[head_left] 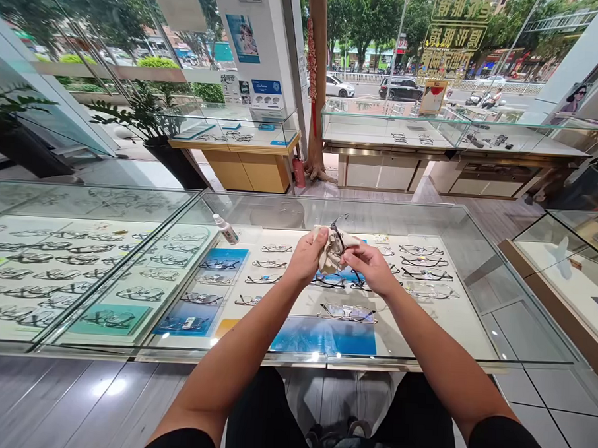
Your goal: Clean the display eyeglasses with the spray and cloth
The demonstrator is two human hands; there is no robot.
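Observation:
Both hands meet above the glass display case [428,220], near its middle. My left hand [307,254] is closed on a crumpled beige cloth [331,257]. The cloth is wrapped around part of a pair of dark-framed glasses [339,234], whose one temple sticks up above the fingers. My right hand [369,263] pinches the glasses from the right side, its fingertips touching the frame beside the cloth. Much of the lenses is hidden by cloth and fingers. A white spray bottle [226,229] stands on the glass to the left of my hands.
Rows of glasses [347,312] lie inside the case below my hands, and more lie in the left section [79,260]. Another glass case [555,261] stands at the right. Farther back are low display counters [252,169], potted plants and street windows.

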